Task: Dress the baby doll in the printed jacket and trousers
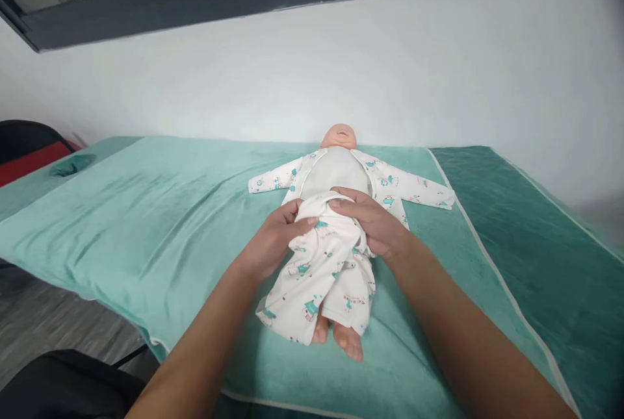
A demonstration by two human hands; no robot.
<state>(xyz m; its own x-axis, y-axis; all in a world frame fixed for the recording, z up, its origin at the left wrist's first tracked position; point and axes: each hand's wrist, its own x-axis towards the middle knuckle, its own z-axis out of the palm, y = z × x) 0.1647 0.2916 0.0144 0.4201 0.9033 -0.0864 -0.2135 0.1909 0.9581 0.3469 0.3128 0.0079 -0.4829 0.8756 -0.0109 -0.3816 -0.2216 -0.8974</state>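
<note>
A baby doll (340,137) lies on its back, head toward the wall and bare feet toward me. Its white printed jacket (277,176) is spread open at the front, with both sleeves stretched out sideways over a pale torso. White printed baby pants (312,276) cover the doll's legs, and the feet show below the hems. My left hand (275,237) pinches the left side of the waistband between thumb and fingers. On the other side, my right hand (373,221) grips the waistband near the doll's belly. Some fingertips are hidden in the cloth.
A light green sheet (160,211) covers the table, with a darker green cover (536,243) at the right. Behind is a white wall (312,75) under a dark window frame (170,3). A black chair (68,383) stands at the lower left, and a red-and-black object (29,156) farther back.
</note>
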